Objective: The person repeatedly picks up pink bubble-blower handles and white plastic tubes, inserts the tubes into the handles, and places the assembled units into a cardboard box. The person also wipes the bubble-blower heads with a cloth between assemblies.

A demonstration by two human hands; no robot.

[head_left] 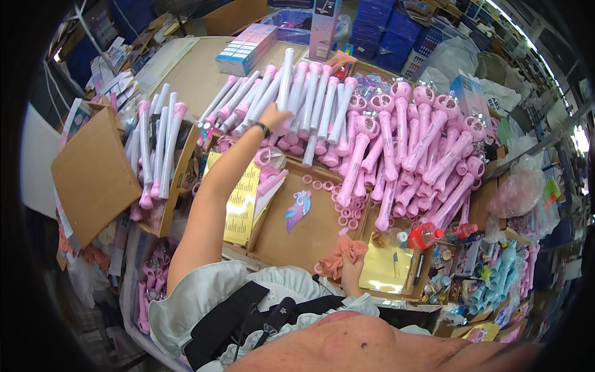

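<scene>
My left hand [274, 119] reaches far over the table, its fingers closed round a white tube [286, 77] that stands nearly upright. Around it lies a row of similar white tubes with pink ends [323, 102]. Close to my body, my right hand [352, 273] grips a crumpled orange cloth [341, 255]. Between the hands, a blue and purple unicorn-shaped piece [298, 211] rests flat on the brown work board [279, 232]. Several small pink rings [351, 214] are scattered at the board's right side.
A large heap of pink wands [412, 149] fills the right side. Nearer stand bottles with red caps [424, 236] beside a yellow sheet [385, 268]. At left, a cardboard box [96, 166] adjoins more tubes [162, 146]. A retail box [246, 48] sits at the back.
</scene>
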